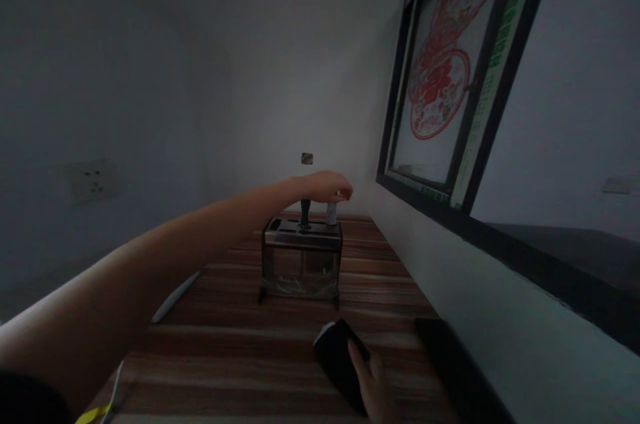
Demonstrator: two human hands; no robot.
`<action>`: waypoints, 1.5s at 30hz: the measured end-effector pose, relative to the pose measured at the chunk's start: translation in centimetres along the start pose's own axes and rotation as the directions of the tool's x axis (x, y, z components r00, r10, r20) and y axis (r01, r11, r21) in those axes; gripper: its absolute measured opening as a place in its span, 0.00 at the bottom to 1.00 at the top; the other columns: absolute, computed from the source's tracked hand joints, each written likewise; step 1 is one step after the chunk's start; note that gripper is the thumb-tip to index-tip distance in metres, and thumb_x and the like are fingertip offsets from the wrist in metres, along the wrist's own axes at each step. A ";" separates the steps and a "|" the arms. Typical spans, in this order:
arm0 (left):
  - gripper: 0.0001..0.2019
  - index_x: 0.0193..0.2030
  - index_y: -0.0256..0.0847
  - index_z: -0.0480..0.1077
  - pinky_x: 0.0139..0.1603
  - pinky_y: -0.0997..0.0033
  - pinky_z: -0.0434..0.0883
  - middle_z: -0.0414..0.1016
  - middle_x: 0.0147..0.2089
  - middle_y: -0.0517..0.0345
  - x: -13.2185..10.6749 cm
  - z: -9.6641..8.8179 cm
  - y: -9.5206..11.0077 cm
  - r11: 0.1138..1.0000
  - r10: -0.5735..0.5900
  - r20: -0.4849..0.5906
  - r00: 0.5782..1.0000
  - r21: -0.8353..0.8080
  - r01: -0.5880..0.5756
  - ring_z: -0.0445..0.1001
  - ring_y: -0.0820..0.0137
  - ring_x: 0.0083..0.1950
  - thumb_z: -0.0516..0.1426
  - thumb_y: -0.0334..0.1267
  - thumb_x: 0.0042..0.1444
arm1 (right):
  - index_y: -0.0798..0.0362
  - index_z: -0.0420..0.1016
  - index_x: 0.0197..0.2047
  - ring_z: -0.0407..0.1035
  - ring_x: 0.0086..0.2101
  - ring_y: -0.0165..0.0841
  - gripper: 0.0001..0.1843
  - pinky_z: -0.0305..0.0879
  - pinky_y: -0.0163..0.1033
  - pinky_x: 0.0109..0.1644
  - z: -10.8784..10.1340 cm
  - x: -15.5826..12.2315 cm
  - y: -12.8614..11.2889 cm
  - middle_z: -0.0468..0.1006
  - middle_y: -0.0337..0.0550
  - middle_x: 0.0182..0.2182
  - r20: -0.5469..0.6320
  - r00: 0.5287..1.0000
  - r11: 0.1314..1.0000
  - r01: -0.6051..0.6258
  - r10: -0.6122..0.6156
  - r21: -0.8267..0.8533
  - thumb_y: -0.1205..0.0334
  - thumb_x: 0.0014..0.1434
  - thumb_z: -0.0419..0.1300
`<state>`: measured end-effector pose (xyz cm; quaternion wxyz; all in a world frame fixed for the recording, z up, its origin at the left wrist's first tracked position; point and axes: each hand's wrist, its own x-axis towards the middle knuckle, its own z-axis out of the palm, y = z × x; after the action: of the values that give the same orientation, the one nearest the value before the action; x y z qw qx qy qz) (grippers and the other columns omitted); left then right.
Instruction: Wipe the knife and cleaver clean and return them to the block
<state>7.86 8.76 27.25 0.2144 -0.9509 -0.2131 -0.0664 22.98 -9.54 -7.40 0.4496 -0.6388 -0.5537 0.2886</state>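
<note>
My left hand (327, 187) reaches far forward with curled fingers at the top of a small pale cylinder (331, 214). That cylinder stands upright on the right end of a clear box (301, 271) with a dark frame and small feet. Beside the cylinder, a dark handle-like post (305, 214) rises from the box's lid, partly behind my wrist. Close to me, my right hand (373, 384) grips a flat black object (340, 361) with a pale edge at its far end; its kind is unclear.
The wood-striped table (280, 351) meets walls at the back and right. A long black object (457, 367) lies along the right wall. Left are a white strip (175, 297) and a thin cable (116, 384) with a yellow piece (93, 415). A dark-framed window (435, 77) overhangs the right.
</note>
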 end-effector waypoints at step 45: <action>0.13 0.40 0.42 0.69 0.55 0.60 0.64 0.73 0.44 0.55 -23.2 21.4 6.7 0.106 -0.957 -0.029 0.289 -0.961 0.256 0.70 0.62 0.49 0.54 0.46 0.51 | 0.45 0.78 0.40 0.65 0.53 0.39 0.11 0.47 0.56 0.63 -8.8 -0.2 -1.2 0.75 0.44 0.49 0.385 0.856 0.878 0.440 -0.345 -0.190 0.53 0.57 0.59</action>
<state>-9.34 3.89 0.40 -0.2669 -0.5924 -0.4733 -0.5949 30.06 -11.95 -2.58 0.3050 -0.5069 -0.7765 0.2169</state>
